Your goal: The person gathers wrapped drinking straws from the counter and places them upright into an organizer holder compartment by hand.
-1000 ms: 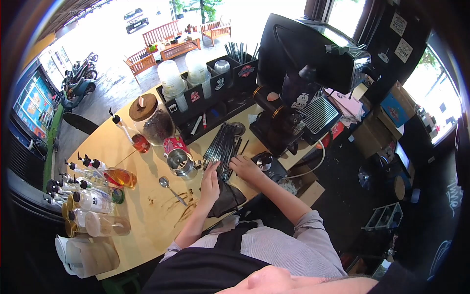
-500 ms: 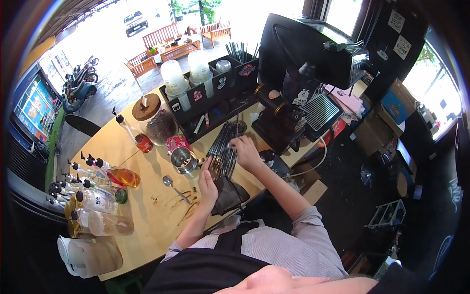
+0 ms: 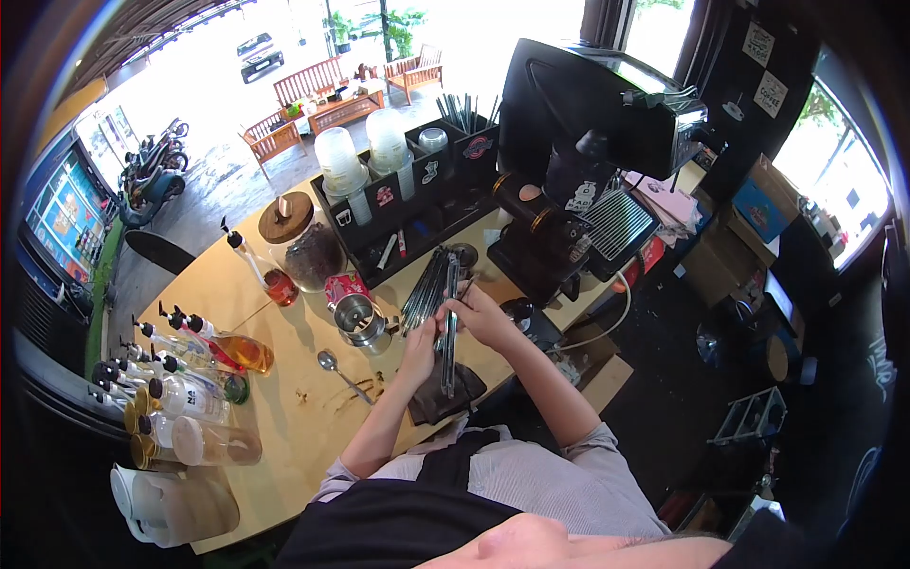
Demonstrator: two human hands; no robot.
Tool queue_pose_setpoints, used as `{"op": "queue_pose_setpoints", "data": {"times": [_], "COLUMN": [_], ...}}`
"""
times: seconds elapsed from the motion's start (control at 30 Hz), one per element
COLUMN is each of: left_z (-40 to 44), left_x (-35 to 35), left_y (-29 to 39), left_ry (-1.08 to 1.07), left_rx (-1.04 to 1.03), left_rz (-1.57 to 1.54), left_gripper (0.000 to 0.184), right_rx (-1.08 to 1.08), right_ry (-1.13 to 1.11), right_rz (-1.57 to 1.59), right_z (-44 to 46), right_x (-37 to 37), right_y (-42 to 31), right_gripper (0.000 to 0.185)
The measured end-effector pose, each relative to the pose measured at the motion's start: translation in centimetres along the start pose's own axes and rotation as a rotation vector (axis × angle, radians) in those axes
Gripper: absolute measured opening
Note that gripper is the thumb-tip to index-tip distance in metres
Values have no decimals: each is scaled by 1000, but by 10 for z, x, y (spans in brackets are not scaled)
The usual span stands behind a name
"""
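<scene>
A bundle of dark, shiny straws (image 3: 449,365), apparently in clear wrapping, is raised off the table between my two hands. My left hand (image 3: 420,349) presses its fingers against the bundle's left side. On the other side, my right hand (image 3: 479,317) closes round the bundle's middle, its fingertips partly hidden. More loose straws (image 3: 424,296) lie on the table just beyond my left hand. Beneath the lower end of the bundle is a folded dark cloth (image 3: 468,382) at the table edge. A metal pitcher (image 3: 356,319) stands left of the straws.
A spoon (image 3: 345,376) lies by brown smears on the wooden table (image 3: 294,417). Syrup bottles (image 3: 242,351) crowd the left side. Behind stand a lidded jar (image 3: 308,248) and a black organizer (image 3: 417,223) with cups and straws. A grinder (image 3: 531,204) is at right.
Both hands have drawn together around a bundle of straws, lifted from the pile and now upright in view. Fewer straws remain lying on the table, and the cloth is partly covered by the bundle.
</scene>
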State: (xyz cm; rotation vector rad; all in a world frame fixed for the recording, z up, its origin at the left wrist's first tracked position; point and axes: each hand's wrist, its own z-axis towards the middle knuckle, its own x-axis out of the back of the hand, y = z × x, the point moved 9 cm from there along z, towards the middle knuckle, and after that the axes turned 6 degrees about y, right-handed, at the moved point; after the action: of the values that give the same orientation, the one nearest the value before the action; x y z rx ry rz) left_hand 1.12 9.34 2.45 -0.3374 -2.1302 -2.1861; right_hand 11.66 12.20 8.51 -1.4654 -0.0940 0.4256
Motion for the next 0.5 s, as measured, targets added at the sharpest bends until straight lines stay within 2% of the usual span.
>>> {"op": "queue_pose_setpoints", "data": {"times": [0.07,0.1,0.13,0.23,0.3,0.33,0.4,0.5], "left_z": [-8,0,-5,-17,-27,-30,-33,-35], "left_x": [-18,-29,-30,-31,-54,-57,-57,-54], "left_y": [18,-8,1,7,-8,-4,-7,-30], "left_ry": [-80,-234,-235,-192,-456,-452,-225,-182], "left_rx": [31,3,6,206,339,342,464,530], "left_rz": [-394,-471,-470,-621,-858,-858,-874,-801], "left_gripper": [51,53,53,55,55,55,53,45], "right_rx": [-217,-40,-43,-88,-210,-213,-44,-50], "right_ry": [89,81,83,50,79,78,178,203], "right_rz": [-87,-276,-274,-203,-168,-165,-219,-168], "right_z": [-7,-3,-1,1,-3,-3,-1,-3], "right_x": [4,9,14,15,14,13,20,20], "right_y": [5,0,10,22,26,32,39,57], "right_gripper": [12,15,15,17,20,20,17,20]}}
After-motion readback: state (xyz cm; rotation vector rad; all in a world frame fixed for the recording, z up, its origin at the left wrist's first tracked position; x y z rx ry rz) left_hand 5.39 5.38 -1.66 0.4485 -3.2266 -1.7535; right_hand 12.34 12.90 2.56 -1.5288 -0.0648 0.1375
